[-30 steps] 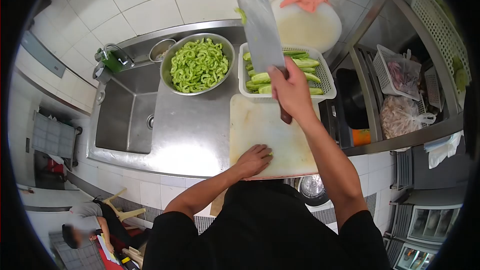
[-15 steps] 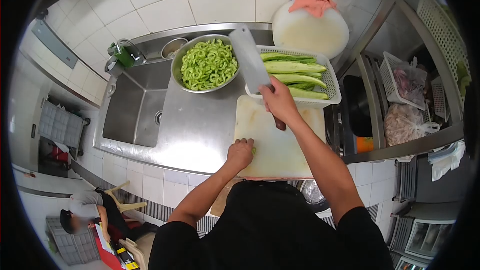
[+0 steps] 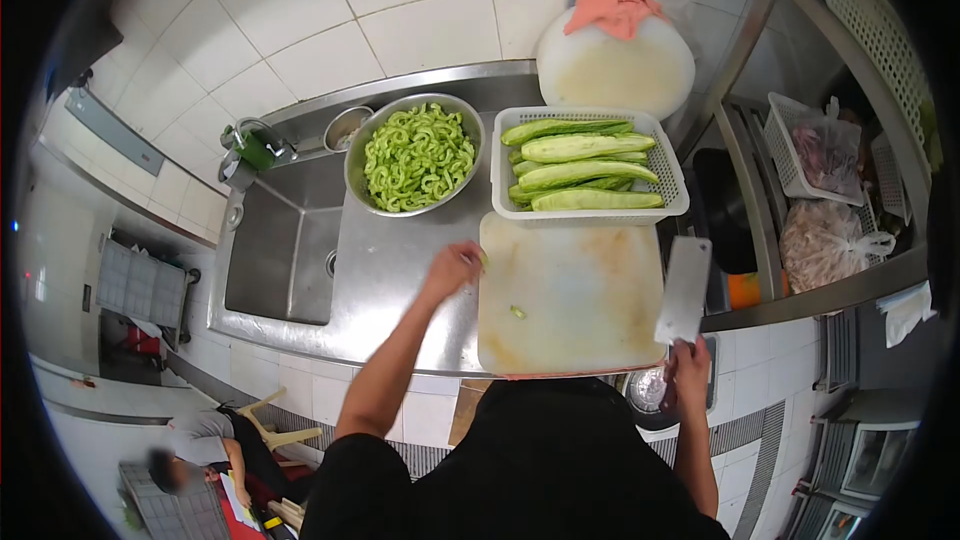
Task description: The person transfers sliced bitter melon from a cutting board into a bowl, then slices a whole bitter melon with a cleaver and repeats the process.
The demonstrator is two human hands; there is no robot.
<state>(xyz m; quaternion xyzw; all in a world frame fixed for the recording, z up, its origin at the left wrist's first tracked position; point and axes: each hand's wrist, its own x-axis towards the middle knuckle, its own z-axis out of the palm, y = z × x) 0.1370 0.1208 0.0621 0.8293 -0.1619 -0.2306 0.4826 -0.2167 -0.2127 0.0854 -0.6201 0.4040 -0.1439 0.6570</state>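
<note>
My right hand (image 3: 688, 370) grips the handle of a cleaver (image 3: 685, 285), blade pointing up and away, beyond the cutting board's right edge. My left hand (image 3: 455, 267), slightly blurred, is at the board's left edge, fingers pinched on a small green bitter melon piece. Another green scrap (image 3: 518, 312) lies on the white cutting board (image 3: 575, 280). Behind the board, a white plastic basket (image 3: 590, 216) contains several halved bitter melons (image 3: 590, 147). A steel bowl (image 3: 352, 165) to its left is heaped with sliced bitter melon (image 3: 418, 155).
A steel sink (image 3: 280, 265) with a faucet lies to the left. A small metal bowl (image 3: 345, 128) stands by the large one. Against the wall leans a round white board (image 3: 615, 65) with a pink cloth (image 3: 612, 8). Shelving with bagged food (image 3: 825, 245) is at right. A person (image 3: 205, 440) sits at lower left.
My right hand has carried the cleaver from above the basket down to the right of the board. My left hand has lifted from the board's lower left and moved away from me.
</note>
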